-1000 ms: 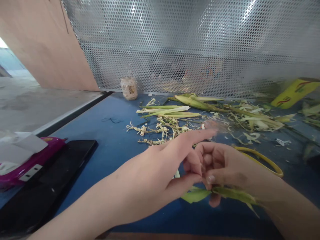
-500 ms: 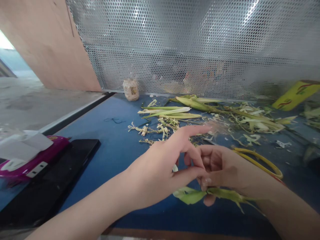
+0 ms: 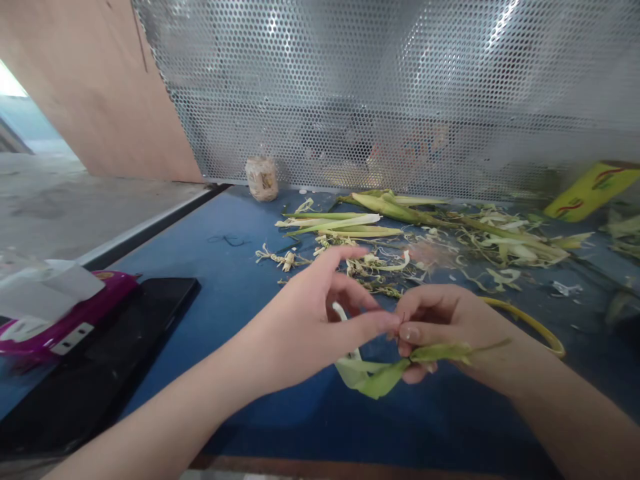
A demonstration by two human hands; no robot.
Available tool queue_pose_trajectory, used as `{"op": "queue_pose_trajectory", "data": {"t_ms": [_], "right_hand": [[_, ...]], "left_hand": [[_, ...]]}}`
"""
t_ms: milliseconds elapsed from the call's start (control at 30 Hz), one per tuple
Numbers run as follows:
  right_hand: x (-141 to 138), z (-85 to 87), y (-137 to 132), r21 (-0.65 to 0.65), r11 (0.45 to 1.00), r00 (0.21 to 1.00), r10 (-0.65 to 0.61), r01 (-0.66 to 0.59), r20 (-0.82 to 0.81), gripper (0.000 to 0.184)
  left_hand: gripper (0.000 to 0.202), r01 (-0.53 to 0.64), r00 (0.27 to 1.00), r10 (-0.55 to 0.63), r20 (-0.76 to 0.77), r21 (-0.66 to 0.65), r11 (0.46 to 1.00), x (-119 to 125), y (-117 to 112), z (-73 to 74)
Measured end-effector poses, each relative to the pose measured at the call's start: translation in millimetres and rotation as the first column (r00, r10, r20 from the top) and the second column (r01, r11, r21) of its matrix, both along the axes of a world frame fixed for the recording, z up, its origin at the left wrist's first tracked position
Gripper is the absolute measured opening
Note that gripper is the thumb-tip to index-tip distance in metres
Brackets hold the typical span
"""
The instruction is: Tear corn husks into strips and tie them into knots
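Observation:
Both hands meet above the near part of the blue table (image 3: 230, 287). My right hand (image 3: 443, 327) is closed, pinching a green leaf strip (image 3: 380, 377) between thumb and fingers; the strip loops down to the left and trails right over the wrist. My left hand (image 3: 320, 313) has its fingers curled, thumb and a fingertip pressed on the same strip where it meets the right fingers. A pale end of the strip shows between the left fingers.
Long green and pale leaves (image 3: 345, 223) and woven scraps (image 3: 370, 263) litter the table's middle and right. A yellow band (image 3: 530, 323) lies behind my right hand. A small jar (image 3: 261, 178) stands by the perforated metal screen (image 3: 400, 93). A black tablet (image 3: 100, 360) and magenta object (image 3: 65, 320) lie left.
My left fingers, stretched out before, have curled in and pinched the strip. The right hand has risen a little and the leaf strip now hangs in a loop between the hands.

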State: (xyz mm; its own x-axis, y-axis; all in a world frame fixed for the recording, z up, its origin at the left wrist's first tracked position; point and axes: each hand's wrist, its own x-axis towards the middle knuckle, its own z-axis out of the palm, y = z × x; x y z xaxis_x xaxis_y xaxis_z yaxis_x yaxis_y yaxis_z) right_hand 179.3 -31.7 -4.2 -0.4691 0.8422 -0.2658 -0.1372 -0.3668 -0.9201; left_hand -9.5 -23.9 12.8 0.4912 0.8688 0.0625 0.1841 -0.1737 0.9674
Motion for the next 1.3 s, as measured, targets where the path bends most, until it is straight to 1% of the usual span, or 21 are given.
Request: {"op": "queue_pose_trajectory", "data": {"t_ms": [67,133,267,367,433,467,600,700,833,1000,1167,1300], "right_hand": [[1,0.0,1,0.028,0.999,0.999,-0.033,0.033,-0.001,0.014],[1,0.5,1,0.066,0.996,0.999,-0.051,0.051,-0.001,0.013],[1,2.2,2,0.136,0.984,0.994,-0.113,0.112,-0.003,0.011],[1,2.5,2,0.146,0.974,0.985,-0.174,0.174,-0.011,0.012],[1,1.7,2,0.151,0.970,0.982,-0.186,0.188,-0.028,0.010],[2,1.1,3,0.153,0.971,0.983,-0.182,0.185,-0.036,0.009],[3,0.3,3,0.148,0.973,0.983,-0.173,0.179,-0.057,0.007],[2,1.3,3,0.150,0.968,0.979,-0.191,0.200,-0.074,0.008],[-1,0.6,3,0.160,0.953,0.964,-0.243,0.259,-0.110,0.010],[-3,-4.5,4,0.179,0.939,0.953,-0.273,0.294,-0.133,0.010],[-5,-7.3,5,0.197,0.928,0.941,-0.281,0.316,-0.186,0.008],[-5,-6.9,6,0.178,0.929,0.940,-0.293,0.323,-0.176,0.008]], "left_hand": [[0.067,0.071,0.997,-0.070,0.012,-0.133,0.989,-1,1,-3.3],[0.074,0.089,0.994,-0.078,0.071,-0.173,0.981,-1,2,-4.1],[0.082,-0.008,0.986,0.028,0.162,-0.123,0.992,3,0,-0.9],[0.090,-0.032,0.980,0.061,0.187,-0.152,0.988,8,-1,-0.1],[0.093,-0.056,0.976,0.087,0.197,-0.161,0.985,10,-2,-1.5],[0.094,-0.073,0.974,0.102,0.204,-0.144,0.987,11,-3,-2.5],[0.094,-0.100,0.964,0.114,0.238,-0.071,0.992,14,-5,-5.9],[0.094,-0.112,0.960,0.124,0.251,-0.061,0.992,15,-6,-6.5],[0.095,-0.144,0.948,0.147,0.283,-0.033,0.989,17,-6,-7.6],[0.099,-0.178,0.917,0.184,0.353,-0.051,0.983,22,-4,-11.8],[0.094,-0.265,0.884,0.261,0.388,-0.046,0.963,28,-2,-14.8],[0.093,-0.273,0.881,0.260,0.395,-0.022,0.962,29,-4,-13.3]]}}
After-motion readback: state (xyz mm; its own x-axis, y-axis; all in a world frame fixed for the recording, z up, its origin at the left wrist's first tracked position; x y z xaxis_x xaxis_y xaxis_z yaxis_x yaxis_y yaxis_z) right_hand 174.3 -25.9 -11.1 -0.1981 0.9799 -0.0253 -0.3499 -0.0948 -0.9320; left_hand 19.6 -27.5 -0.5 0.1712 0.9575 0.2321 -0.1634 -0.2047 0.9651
